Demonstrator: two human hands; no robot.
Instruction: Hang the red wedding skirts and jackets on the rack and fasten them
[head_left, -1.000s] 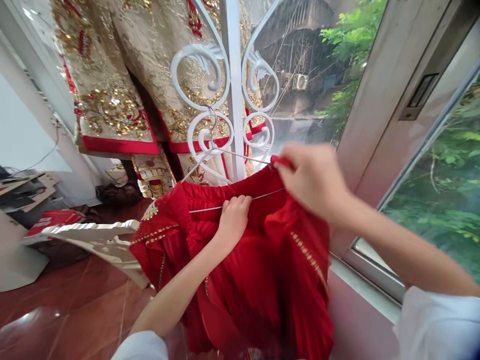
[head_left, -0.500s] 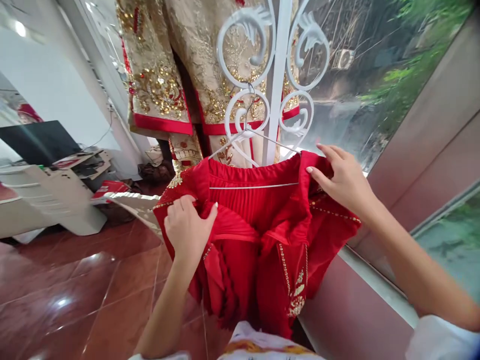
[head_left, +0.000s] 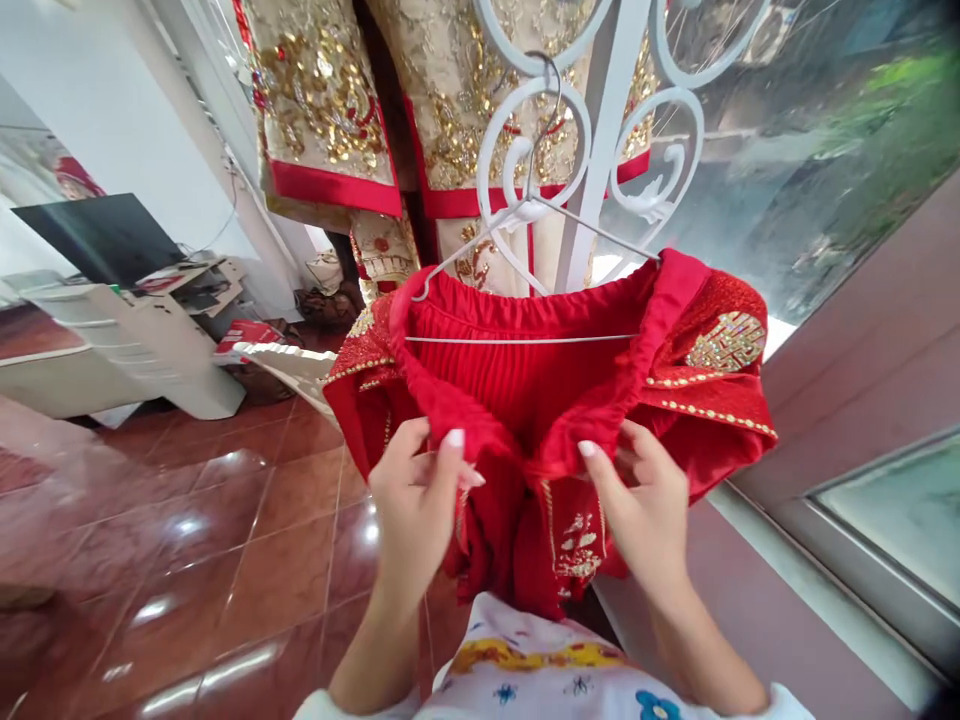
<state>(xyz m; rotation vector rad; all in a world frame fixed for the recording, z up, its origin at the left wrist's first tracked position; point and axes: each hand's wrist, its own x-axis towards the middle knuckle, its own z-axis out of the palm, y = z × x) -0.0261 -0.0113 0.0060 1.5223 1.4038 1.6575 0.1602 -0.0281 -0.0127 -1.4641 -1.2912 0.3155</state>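
A red garment (head_left: 517, 390) with a gathered elastic edge and gold beadwork hangs on a thin wire hanger (head_left: 525, 205). The hanger's hook catches on the scrollwork of a white metal rack (head_left: 604, 150). Holding the front left part of the gathered edge is my left hand (head_left: 420, 500), thumb toward me and fingers curled under the cloth. My right hand (head_left: 645, 500) pinches the same edge farther right, its thumb on the cloth. The hanger's lower bar runs across the garment's opening. Folds hide part of my fingertips.
Cream coats (head_left: 330, 100) with gold sequins and red hems hang behind the rack. To the right is a window (head_left: 810, 130) with a metal frame. A desk (head_left: 142, 340) with a black monitor (head_left: 97, 235) stands at left on the glossy tiled floor (head_left: 277, 520).
Both hands have moved from the garment's shoulder-side edges down to the front of its gathered edge and closer together. The beaded right side is now uncovered. The view has tilted downward.
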